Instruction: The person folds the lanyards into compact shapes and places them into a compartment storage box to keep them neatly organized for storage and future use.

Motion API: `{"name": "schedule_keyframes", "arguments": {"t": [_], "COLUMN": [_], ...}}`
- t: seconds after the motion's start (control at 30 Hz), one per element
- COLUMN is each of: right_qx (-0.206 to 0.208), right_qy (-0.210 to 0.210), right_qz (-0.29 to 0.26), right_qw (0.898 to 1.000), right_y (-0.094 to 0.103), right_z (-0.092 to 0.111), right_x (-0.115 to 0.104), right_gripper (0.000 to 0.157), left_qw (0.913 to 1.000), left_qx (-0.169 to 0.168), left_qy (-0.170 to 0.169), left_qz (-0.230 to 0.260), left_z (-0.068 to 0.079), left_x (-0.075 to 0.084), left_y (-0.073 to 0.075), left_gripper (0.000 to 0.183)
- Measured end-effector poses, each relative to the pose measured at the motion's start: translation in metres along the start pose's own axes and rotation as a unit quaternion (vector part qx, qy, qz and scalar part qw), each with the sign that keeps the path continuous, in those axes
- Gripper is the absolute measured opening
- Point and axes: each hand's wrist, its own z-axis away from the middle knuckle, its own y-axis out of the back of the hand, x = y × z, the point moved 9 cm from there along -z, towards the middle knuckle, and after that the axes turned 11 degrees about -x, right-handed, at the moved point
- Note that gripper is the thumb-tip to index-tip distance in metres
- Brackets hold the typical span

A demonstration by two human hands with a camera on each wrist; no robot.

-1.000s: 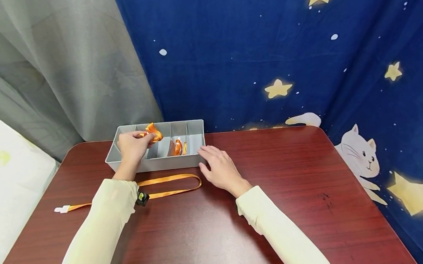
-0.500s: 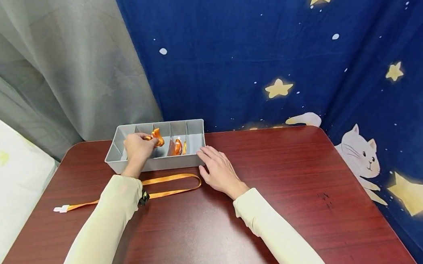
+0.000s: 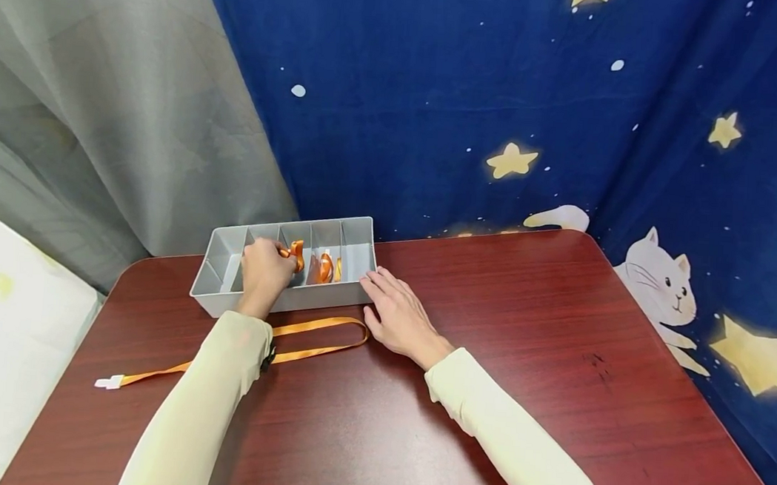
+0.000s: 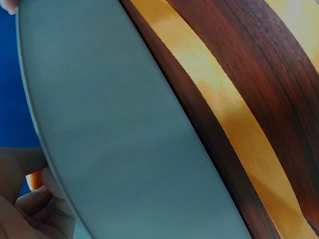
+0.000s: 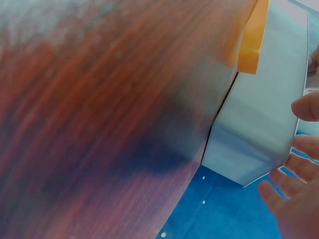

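My left hand (image 3: 268, 274) reaches into the grey divided box (image 3: 321, 295) and pinches a folded orange lanyard (image 3: 298, 256) in the middle compartment. Only a sliver of that held lanyard (image 4: 35, 180) shows between the fingers in the left wrist view. One compartment to the right lies another bundled orange lanyard (image 3: 325, 267) with a white clip. My right hand (image 3: 405, 318) touches the box's front right corner with its fingers extended. Stretched in a loop before the box is a third orange lanyard (image 3: 318, 354), partly hidden by my left forearm; its white clip (image 3: 109, 382) points left.
The box stands near the back edge of the dark red wooden table (image 3: 523, 340). Its rightmost compartment (image 3: 357, 257) shows a bare floor. Behind hang a grey curtain (image 3: 136, 108) and a blue star-patterned curtain (image 3: 423, 111).
My left hand has moved right and lower into the box, taking the folded lanyard down into the middle compartment. My right hand has stayed at the box corner.
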Motion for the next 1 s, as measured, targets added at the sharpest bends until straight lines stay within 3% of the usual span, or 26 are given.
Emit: {"name": "schedule_keyframes", "arguments": {"t": [0.33, 0.77, 1.0], "right_qx": [-0.011, -0.014, -0.015], "right_qy": [0.004, -0.009, -0.015], "right_qz": [-0.004, -0.004, -0.012], "right_qw": [1.0, 1.0, 1.0], "right_y": [0.001, 0.006, 0.002], "right_z": [-0.001, -0.001, -0.001], "right_x": [-0.004, -0.002, -0.003], "right_gripper": [0.049, 0.047, 0.047], "left_qw": [0.9947, 0.9928, 0.9926], "left_qx": [-0.062, -0.073, -0.089], "left_qy": [-0.019, -0.017, -0.01], "left_qz": [-0.08, -0.093, -0.082], "left_z": [-0.007, -0.009, -0.009], "left_x": [0.008, 0.013, 0.008], "left_y": [-0.019, -0.029, -0.033], "left_gripper": [0.025, 0.015, 0.016]}}
